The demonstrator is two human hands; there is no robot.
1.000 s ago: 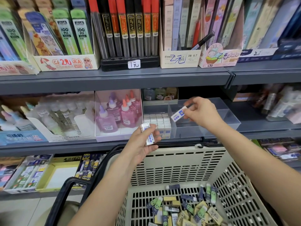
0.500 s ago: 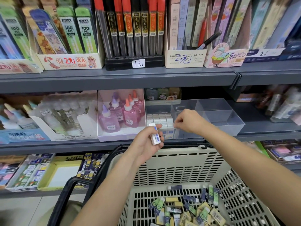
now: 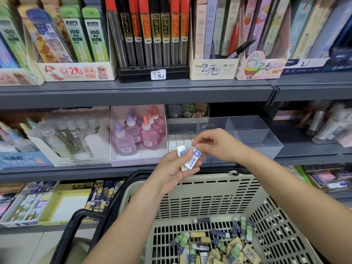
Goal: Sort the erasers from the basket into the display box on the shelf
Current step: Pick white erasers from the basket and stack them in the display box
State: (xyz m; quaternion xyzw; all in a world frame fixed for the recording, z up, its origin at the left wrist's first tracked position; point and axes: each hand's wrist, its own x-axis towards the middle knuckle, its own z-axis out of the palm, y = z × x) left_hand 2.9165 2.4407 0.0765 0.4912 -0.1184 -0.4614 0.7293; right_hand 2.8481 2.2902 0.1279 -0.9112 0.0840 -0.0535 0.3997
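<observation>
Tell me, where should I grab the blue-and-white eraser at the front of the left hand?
Pinch the front eraser by its upper end, coming from the upper right. It lies tilted, with its lower half held in the left hand, so only that top end sticks out free. The right hand pinches there.
</observation>
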